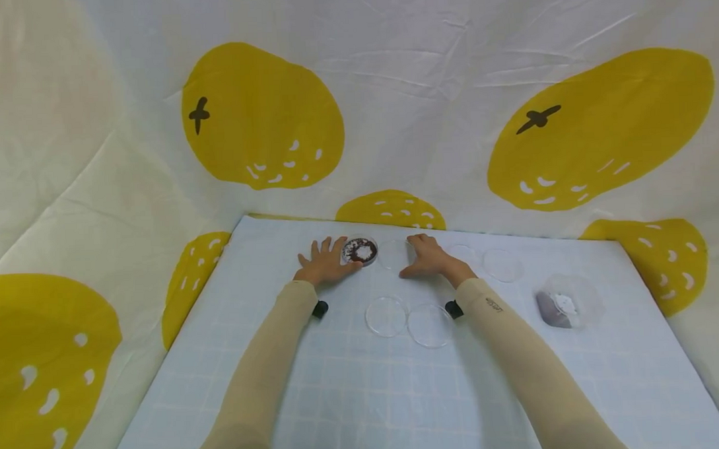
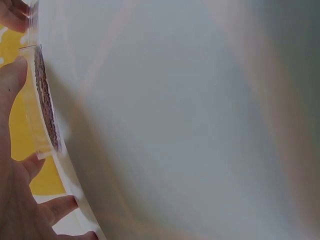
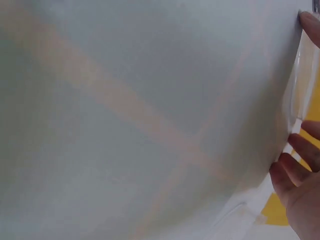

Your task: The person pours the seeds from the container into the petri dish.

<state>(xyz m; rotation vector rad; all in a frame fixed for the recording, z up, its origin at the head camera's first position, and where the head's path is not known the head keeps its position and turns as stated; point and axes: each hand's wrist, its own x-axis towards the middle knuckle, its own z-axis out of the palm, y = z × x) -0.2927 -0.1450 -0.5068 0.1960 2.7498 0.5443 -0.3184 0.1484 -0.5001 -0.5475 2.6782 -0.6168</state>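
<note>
A clear petri dish (image 1: 360, 250) with dark brown granules and a white patch in the middle stands at the far part of the table. My left hand (image 1: 327, 263) holds it from the left, thumb at its near side and index finger at its far side, other fingers spread. In the left wrist view the layer of granules (image 2: 46, 100) shows edge-on. Just right of it lies an empty-looking clear dish (image 1: 392, 255). My right hand (image 1: 430, 256) grips that one from its right side, thumb and index finger at its rim; in the right wrist view its clear wall (image 3: 301, 75) shows between them.
Two clear round dish pieces (image 1: 386, 317) lie side by side nearer the front. Right of my right hand are more clear round pieces (image 1: 503, 265). A clear tub (image 1: 588, 302) with white stuff inside stands at the right. The table (image 1: 221, 361) meets a patterned cloth (image 1: 415, 117) behind.
</note>
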